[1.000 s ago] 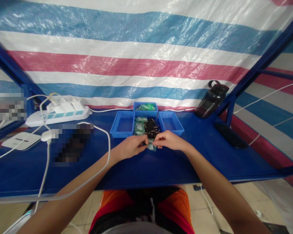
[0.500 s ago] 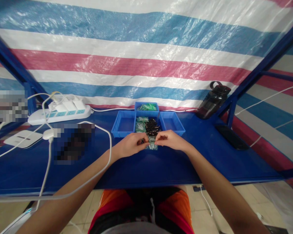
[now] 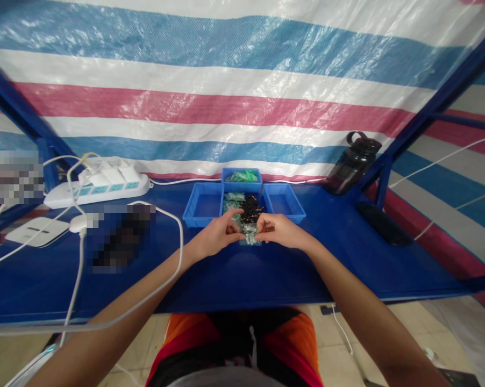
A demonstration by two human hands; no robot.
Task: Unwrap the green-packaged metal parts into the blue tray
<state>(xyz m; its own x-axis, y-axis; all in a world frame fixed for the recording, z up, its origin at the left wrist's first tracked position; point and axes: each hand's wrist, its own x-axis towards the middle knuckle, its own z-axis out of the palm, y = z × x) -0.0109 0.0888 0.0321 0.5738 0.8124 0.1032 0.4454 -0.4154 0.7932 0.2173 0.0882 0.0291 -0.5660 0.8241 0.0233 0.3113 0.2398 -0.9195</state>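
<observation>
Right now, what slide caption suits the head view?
Left hand and right hand at a small greenish packet, with black pieces and blue trays beyond.

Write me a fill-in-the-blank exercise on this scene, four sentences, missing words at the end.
The small packet is ____ the left hand and the right hand. The contents of the back blue tray are bright ____ in colour. The dark bottle is on the ____-hand side of the blue table, as the person sees it. The power strip has a ____ body with teal sockets.

Missing words: between; green; right; white.
</observation>
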